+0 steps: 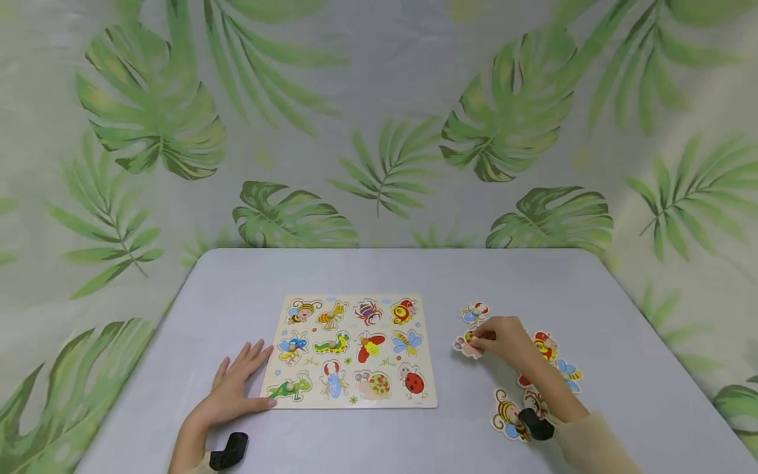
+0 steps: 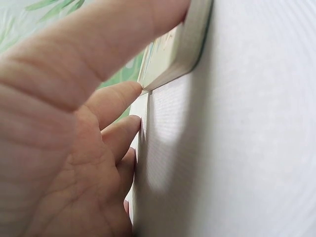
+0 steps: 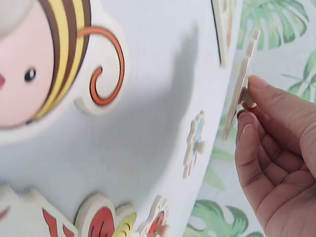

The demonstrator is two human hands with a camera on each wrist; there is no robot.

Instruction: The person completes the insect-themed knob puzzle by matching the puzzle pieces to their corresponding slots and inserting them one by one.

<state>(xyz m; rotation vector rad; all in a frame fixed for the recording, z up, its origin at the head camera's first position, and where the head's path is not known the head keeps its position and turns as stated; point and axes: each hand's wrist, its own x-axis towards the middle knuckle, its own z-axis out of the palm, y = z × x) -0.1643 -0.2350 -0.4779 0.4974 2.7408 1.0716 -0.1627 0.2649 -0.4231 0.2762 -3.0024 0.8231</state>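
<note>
So the right hand (image 1: 503,339) is pinching the snail piece (image 1: 466,346), thumb and fingertips on its little wooden knob, just right of the puzzle board (image 1: 387,362). The right wrist view shows the piece edge-on, and it looks lifted off the table (image 1: 331,442). The left hand (image 1: 235,390) has its fingers spread along the board's left side, with the thumb touching the near left corner, so it's not really gripping anything. The board lies flat, left of the middle of the table, and the caterpillar (image 1: 333,343) and grasshopper (image 1: 291,387) on it both have knobs sticking up. Loose stuff is all on the right: a stag beetle piece (image 1: 472,314) just past the snail, then a red-and-yellow piece (image 1: 546,347) and a blue-winged piece (image 1: 570,375) beyond the forearm. The bee piece (image 1: 508,416) is nearer the person, beside the right wrist. A couple more are partly hidden under that arm, can't make them out properly. Behind it all hangs a leaf-print cloth (image 1: 403,85).
</note>
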